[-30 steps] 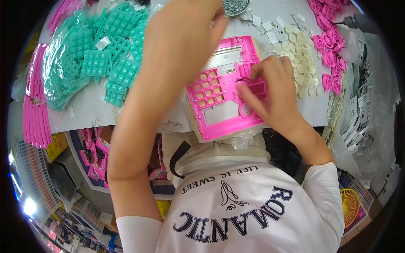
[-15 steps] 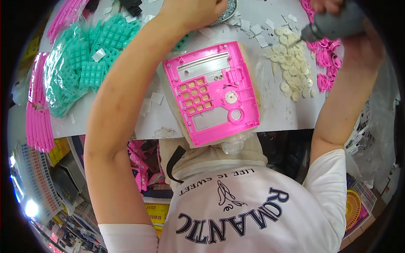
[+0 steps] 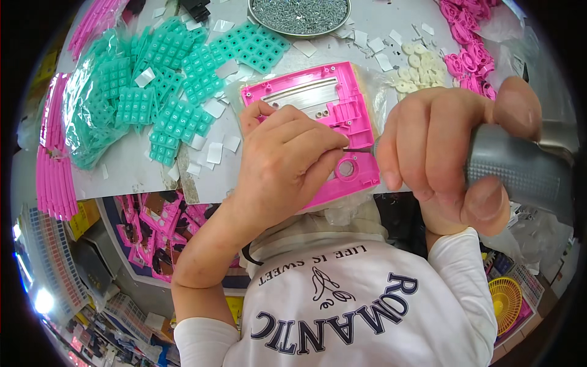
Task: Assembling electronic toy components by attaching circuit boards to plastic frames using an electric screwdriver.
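A grey power screwdriver (image 3: 520,168) is gripped in the right hand (image 3: 443,144), with the fingers wrapped round it. Its thin tip is pointed left, over a pink plastic case (image 3: 361,128). The case is set at the near edge of the table (image 3: 131,177), with clear plastic under it, and is partly covered by the left hand (image 3: 284,162). The left thumb and pointing finger are brought close together at the screwdriver's tip; whether a small thing is pinched there cannot be told. Green number pads (image 3: 199,73) are piled to the left. Small screws (image 3: 299,15) are heaped in a round dish behind the case. White discs (image 3: 419,67) are spread near its far right corner.
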A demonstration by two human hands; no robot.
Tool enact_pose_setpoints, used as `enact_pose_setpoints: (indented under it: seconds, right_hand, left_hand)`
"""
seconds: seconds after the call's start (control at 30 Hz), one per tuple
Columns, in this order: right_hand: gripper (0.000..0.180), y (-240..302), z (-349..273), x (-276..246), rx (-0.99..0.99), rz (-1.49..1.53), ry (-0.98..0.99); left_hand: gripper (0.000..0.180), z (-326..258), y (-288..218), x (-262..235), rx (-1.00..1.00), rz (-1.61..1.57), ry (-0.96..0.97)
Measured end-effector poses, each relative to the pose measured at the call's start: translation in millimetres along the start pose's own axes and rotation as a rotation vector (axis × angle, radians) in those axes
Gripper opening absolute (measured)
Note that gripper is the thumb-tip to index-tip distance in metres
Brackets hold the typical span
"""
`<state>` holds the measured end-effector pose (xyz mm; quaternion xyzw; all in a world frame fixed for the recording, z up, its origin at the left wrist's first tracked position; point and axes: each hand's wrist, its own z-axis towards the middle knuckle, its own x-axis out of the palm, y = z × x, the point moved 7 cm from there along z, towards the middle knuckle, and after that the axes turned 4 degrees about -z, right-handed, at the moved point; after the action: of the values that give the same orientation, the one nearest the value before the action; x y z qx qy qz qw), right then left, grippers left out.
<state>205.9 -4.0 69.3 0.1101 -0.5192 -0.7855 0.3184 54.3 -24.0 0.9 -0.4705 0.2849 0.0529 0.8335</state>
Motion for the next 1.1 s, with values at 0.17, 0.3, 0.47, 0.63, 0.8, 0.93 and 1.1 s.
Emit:
enact_pose_setpoints:
  seconds: [0.17,0.3,0.47,0.63,0.8,0.93,1.1]
  right_hand:
    - [0.044,-8.4,-9.5,7.8,0.004,-0.008,-0.149]
    - [0.041,-16.0,-15.5,8.6,0.051,-0.064,-0.241]
    - [0.037,-36.1,-19.7,1.5,0.044,-0.071,-0.213]
    - [0.028,-48.1,-26.0,6.9,0.054,-0.255,-0.132]
    - [0.024,-51.3,-27.6,18.9,0.069,-0.417,0.01]
    - [0.032,-60.5,-22.2,14.8,0.073,-0.16,-0.007]
    - [0.053,-17.9,-11.6,-22.0,-0.074,-0.013,-0.183]
  left_hand:
    - [0.015,-2.3,-1.8,1.6,0.025,-0.033,-0.058]
    - [0.021,-2.5,-6.9,5.6,0.015,0.139,-0.007]
    - [0.028,-13.7,-10.1,12.4,0.108,0.208,0.137]
    - [0.014,-20.6,-11.3,23.7,0.154,0.363,0.2]
    - [0.009,-27.4,-10.3,28.9,0.189,0.358,0.167]
    - [0.009,-29.4,-17.4,31.8,0.247,0.438,0.245]
    - [0.023,-19.6,2.1,-3.9,0.117,0.223,0.188]
